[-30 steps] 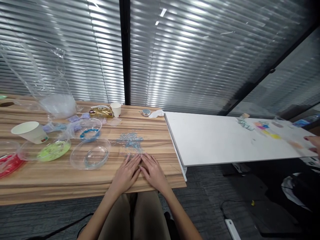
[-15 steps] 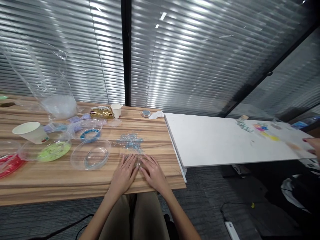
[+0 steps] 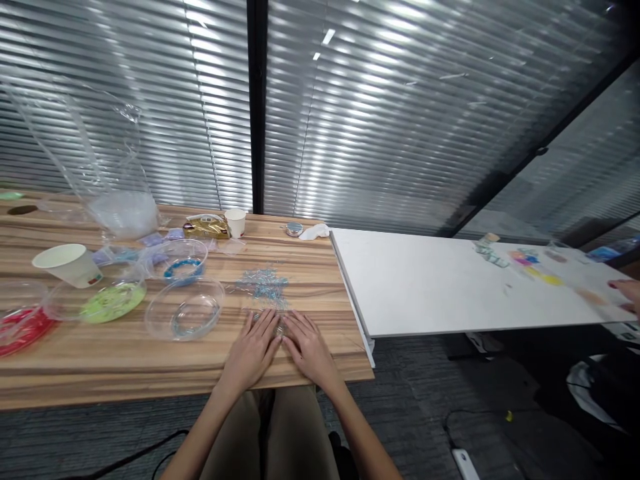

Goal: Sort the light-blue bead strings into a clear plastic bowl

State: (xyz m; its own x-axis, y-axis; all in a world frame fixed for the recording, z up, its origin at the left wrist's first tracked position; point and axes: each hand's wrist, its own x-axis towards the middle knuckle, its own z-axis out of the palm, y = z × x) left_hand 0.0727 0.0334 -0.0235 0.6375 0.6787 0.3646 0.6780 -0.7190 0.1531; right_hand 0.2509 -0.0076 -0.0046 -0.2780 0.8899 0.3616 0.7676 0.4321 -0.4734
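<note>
My left hand (image 3: 254, 347) lies palm down on the wooden table, fingers stretched forward. Beside it my right hand (image 3: 310, 348) rests the same way, its thumb close to the left one. Just beyond the fingertips is a loose pile of thin, shiny, pale-blue and clear pieces (image 3: 267, 288), too small to name. A few similar bits show between the two hands, touching or very near the fingers. What lies under the palms is hidden. To the left stands a clear plastic bowl (image 3: 185, 310) with a few pale pieces at its bottom.
More clear bowls hold blue (image 3: 184, 270), green (image 3: 113, 303) and red pieces (image 3: 25, 330). Paper cups (image 3: 69, 265), a gold packet (image 3: 205, 228), a round tin (image 3: 294, 229) and a large plastic bag (image 3: 125, 210) stand behind. Another person's hand (image 3: 627, 290) is over the white table (image 3: 415, 280) at right.
The view has shifted slightly. My hands stay flat at nearly the same spot, and the pile looks unchanged.
</note>
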